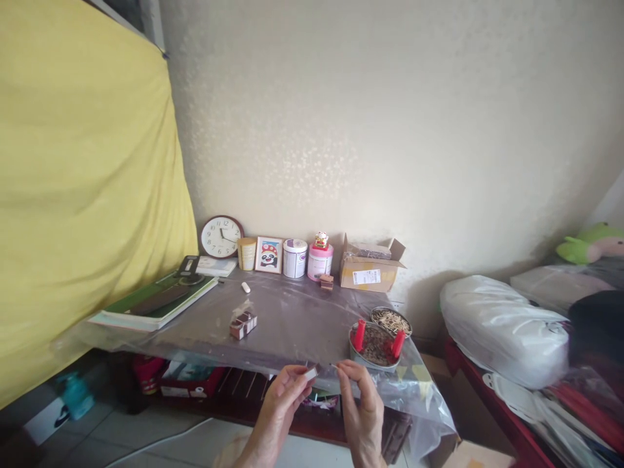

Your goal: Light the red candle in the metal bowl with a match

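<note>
My left hand [286, 396] is closed around a small matchbox [312, 372] in front of the table's near edge. Just to its right, my right hand [361, 398] pinches a thin matchstick [334, 366] between thumb and fingertips. A small gap separates the stick from the box. Beyond my right hand stands a round tin [374, 365] of dark grains, with a red candle [359, 335] on its left and another red candle [398, 344] on its right. Behind it, a dish [410, 330] holds many loose matchsticks [391, 320]. A wrapped pack of matchboxes [242, 325] lies farther left on the table.
A plastic-covered table [297, 318] holds a green book [160, 300], a wall clock [222, 236], a framed panda picture [269, 254], a white tin [295, 259], a pink tin [320, 263] and a cardboard box [370, 276]. Bags [502, 328] lie at right; a yellow curtain [88, 175] hangs left.
</note>
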Available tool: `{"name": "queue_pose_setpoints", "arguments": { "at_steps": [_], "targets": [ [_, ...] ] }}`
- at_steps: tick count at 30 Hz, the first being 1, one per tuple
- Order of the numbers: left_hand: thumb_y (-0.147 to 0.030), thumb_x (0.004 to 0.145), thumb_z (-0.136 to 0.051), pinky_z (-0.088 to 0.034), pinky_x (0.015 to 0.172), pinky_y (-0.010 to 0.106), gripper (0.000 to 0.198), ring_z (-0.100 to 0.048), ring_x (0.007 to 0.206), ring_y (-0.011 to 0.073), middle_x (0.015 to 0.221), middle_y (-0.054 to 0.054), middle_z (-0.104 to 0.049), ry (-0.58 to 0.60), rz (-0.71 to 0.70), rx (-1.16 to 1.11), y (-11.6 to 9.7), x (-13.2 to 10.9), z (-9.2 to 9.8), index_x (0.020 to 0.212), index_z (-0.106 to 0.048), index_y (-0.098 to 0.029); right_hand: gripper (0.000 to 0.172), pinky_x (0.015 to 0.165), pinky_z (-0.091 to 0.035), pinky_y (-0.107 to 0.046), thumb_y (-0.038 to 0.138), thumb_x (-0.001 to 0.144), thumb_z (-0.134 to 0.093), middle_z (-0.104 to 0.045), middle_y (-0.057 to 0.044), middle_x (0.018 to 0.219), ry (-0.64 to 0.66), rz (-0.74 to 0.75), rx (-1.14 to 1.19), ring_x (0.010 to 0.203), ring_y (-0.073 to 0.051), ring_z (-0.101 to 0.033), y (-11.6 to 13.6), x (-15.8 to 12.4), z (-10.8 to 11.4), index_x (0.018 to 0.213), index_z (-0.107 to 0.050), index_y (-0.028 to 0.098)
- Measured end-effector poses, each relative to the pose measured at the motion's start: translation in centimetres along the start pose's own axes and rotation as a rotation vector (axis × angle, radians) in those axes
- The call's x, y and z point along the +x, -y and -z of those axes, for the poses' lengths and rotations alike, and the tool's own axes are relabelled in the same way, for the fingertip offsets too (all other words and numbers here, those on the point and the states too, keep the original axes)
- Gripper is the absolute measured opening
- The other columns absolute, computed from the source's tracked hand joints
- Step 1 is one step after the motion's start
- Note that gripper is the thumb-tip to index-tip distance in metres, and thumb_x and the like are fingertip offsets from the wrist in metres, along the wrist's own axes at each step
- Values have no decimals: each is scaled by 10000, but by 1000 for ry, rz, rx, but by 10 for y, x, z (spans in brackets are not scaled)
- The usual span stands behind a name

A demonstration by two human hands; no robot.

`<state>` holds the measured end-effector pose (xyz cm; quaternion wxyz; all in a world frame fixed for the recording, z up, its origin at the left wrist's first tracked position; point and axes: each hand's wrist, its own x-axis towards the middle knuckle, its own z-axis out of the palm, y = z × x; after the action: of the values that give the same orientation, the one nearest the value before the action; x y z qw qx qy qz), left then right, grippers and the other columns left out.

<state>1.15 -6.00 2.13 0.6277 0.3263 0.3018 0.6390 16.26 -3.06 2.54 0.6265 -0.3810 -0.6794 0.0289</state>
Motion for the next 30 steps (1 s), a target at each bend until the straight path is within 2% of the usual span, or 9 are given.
{"name": "queue_pose_setpoints", "arguments": {
  "at_steps": [5,9,12,14,18,25,30],
  "targets": [
    [-285,797,-625,-409,906,324,160,-566,975,187,970,55,-666,13,-9,-29,1,-2,-9,918,-647,-183,93,713,-513,-243,152,872,-527,-657,-46,861,34,144,-73,778,-146,-643,12,0,1,897,-604,198],
    [-281,761,-667,-418,881,327,164,-589,910,188,909,53,-670,-32,-4,-25,0,1,-11,883,-657,-172,151,744,-518,-277,105,854,-535,-658,-60,899,-42,199,-48,822,-163,-644,24,5,10,960,-588,198],
    [-281,767,-659,-412,903,342,159,-585,931,197,924,54,-673,-9,-24,-12,-4,0,-16,888,-659,-178,162,735,-524,-284,109,862,-532,-661,-67,915,43,260,-76,826,-168,-642,14,3,8,980,-591,203],
    [-295,780,-642,-401,931,350,166,-576,969,207,957,61,-679,19,-35,16,-7,-3,-18,899,-662,-181,128,674,-528,-262,151,891,-493,-659,-51,836,88,222,-137,753,-155,-641,-3,0,3,915,-610,198],
    [-322,773,-651,-386,954,356,185,-580,990,215,960,61,-685,-24,-10,64,-6,-4,-9,896,-664,-184,127,735,-512,-295,238,903,-502,-657,-57,844,-64,40,-189,786,-169,-635,-32,1,3,875,-614,184],
    [-326,776,-650,-429,906,324,183,-597,968,199,969,63,-690,-52,12,39,7,4,22,895,-663,-188,164,710,-491,-289,307,874,-545,-647,-54,818,-125,-87,-116,758,-170,-610,-24,17,20,825,-640,182],
    [-343,742,-683,-451,891,317,207,-610,955,197,954,58,-700,-77,54,-8,13,9,46,887,-679,-195,216,696,-485,-291,348,865,-540,-649,-52,803,-169,-164,-114,744,-176,-604,-30,25,24,779,-647,181]
  ]
}}
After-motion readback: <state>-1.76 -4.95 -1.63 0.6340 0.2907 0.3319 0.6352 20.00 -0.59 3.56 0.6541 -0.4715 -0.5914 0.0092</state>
